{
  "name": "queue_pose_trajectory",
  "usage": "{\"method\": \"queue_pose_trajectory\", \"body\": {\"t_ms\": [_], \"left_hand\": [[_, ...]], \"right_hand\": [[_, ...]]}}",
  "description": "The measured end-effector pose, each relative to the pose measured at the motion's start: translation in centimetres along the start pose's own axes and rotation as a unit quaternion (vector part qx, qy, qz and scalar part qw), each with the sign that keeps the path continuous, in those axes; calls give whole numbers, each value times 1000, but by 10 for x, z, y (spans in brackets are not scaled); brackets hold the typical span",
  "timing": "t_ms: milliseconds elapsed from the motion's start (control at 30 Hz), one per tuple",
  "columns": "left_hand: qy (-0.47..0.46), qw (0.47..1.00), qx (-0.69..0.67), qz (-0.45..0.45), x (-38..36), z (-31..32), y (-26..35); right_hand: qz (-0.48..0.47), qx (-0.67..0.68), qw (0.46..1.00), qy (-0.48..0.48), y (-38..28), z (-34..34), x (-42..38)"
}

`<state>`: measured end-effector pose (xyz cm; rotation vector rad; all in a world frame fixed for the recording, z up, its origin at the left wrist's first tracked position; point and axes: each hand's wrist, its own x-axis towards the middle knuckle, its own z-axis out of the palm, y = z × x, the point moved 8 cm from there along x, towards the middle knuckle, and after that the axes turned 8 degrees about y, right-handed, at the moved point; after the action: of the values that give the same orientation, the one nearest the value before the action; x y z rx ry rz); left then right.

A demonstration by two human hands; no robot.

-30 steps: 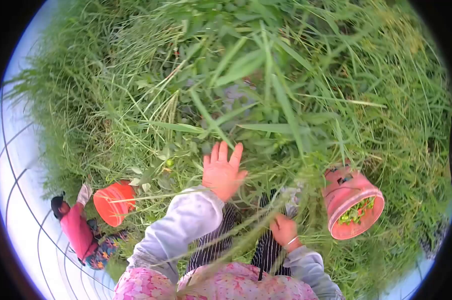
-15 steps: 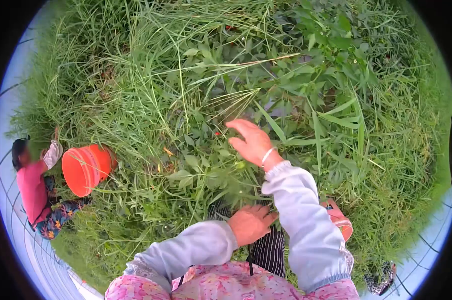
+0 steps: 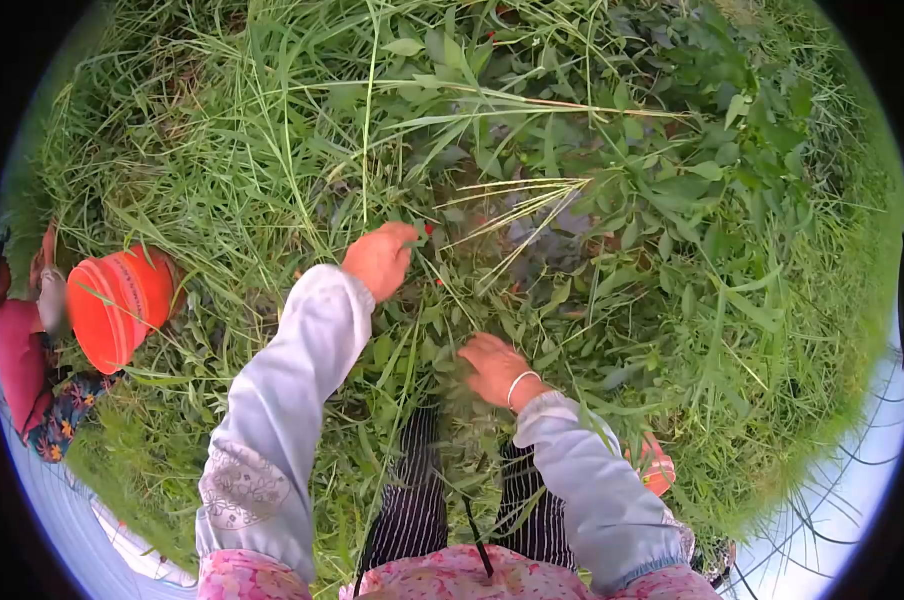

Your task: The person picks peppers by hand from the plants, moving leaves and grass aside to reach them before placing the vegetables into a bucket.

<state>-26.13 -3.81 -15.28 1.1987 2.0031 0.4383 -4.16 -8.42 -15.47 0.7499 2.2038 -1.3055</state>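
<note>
My left hand point(image 3: 380, 260) reaches forward into the low plants, its fingers bent together at a small bright red fruit point(image 3: 429, 229). Whatever lies between those fingertips is hidden. Nearer my body, my right hand point(image 3: 499, 371) is among the green leaves point(image 3: 547, 362), with a pale bangle point(image 3: 521, 384) at the wrist. Its fingers look parted and slightly blurred, and nothing shows in them. Another red speck point(image 3: 439, 282) shows between the hands.
An orange bucket point(image 3: 122, 305) lies tilted at the left, beside a person in a pink top point(image 3: 20, 355). A smaller orange container point(image 3: 657, 465) sits in the grass by my right arm. Long grass stalks point(image 3: 532, 103) cross the plants ahead.
My left hand has gone from near my lap forward to the red fruit. My right hand has drawn back toward my body. The view has shifted, and the bucket appears further left.
</note>
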Motion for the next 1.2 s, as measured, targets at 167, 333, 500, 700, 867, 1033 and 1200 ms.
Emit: {"method": "queue_pose_trajectory", "body": {"t_ms": [167, 333, 500, 700, 867, 1033, 1200], "left_hand": [[-89, 986, 128, -54, 41, 62, -31], [-198, 921, 331, -47, -11, 69, -99], [-235, 922, 280, -124, -42, 37, -119], [-271, 882, 336, -188, -98, 39, -189], [-293, 810, 465, -205, -166, 4, -224], [-333, 795, 480, -163, -146, 6, -220], [-369, 817, 441, 40, -118, 67, -126]], "right_hand": [[26, 78, 996, 42, 22, 24, -5], [75, 98, 992, 23, 45, 34, 0], [114, 57, 992, 7, 92, 37, 3], [86, 19, 994, 68, 140, 45, -9], [99, 23, 991, 82, 142, 33, 1], [146, 12, 988, 47, 133, 22, 7], [139, 63, 985, 84, 137, 22, 14]]}}
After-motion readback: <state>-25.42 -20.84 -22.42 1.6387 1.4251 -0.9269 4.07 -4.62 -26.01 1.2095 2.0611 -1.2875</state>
